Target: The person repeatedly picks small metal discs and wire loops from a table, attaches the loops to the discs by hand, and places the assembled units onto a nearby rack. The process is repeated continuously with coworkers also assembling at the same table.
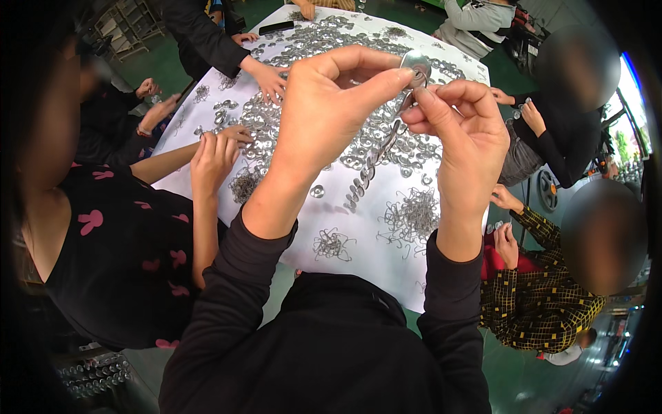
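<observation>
Above the white worktop (386, 272): one metal disc (414, 61), pinched by the left hand (325, 103), apparently keeping its centre reachable; right hand (463, 127), fingertips bunched close by, contents indiscernible.

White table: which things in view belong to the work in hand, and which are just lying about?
Part of the work, it seems:
shiny disc in the left hand
row of discs below the right hand
loose discs
wire hooks

Apparently just lying about:
flat black object, toward the back
wheel, off to the right
</observation>
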The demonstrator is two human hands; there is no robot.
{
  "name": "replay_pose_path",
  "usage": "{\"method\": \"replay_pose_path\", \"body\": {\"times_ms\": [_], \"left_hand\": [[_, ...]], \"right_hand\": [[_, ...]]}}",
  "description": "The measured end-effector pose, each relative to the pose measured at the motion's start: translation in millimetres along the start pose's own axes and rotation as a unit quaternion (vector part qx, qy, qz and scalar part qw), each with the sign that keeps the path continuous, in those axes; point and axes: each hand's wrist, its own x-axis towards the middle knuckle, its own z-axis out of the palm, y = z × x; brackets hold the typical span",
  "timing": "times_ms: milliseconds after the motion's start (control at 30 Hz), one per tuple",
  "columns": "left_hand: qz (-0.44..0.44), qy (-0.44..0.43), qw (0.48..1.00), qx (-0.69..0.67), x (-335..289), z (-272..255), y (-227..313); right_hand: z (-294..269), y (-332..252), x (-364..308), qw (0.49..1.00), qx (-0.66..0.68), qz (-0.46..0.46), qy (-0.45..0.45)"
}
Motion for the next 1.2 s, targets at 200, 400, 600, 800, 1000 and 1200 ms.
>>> {"method": "replay_pose_path", "body": {"times_ms": [200,400,600,800,1000,1200], "left_hand": [[0.036,0.011,0.997,0.064,1.3,5.6,-6.3],[0.022,0.005,1.000,-0.006,-2.9,13.0,-17.8],[0.135,0.026,0.990,0.009,6.4,7.1,-8.8],[0.163,0.004,0.987,-0.009,4.0,-23.8,37.9],[0.138,-0.009,0.989,-0.049,-19.3,-65.6,49.0],[0.127,-0.007,0.990,-0.064,-45.6,-85.9,68.8]], "right_hand": [[-7.7,9.2,0.9,0.998,-0.054,-0.018,-0.002],[-21.4,29.8,-1.4,0.990,-0.127,-0.056,-0.011],[-48.2,60.3,-12.7,0.989,-0.114,-0.004,0.094],[-169.6,219.6,-114.5,0.737,-0.599,0.282,-0.137],[-145.8,227.9,-160.0,0.728,-0.583,0.313,-0.180],[-143.7,233.8,-154.9,0.751,-0.579,0.279,-0.153]]}}
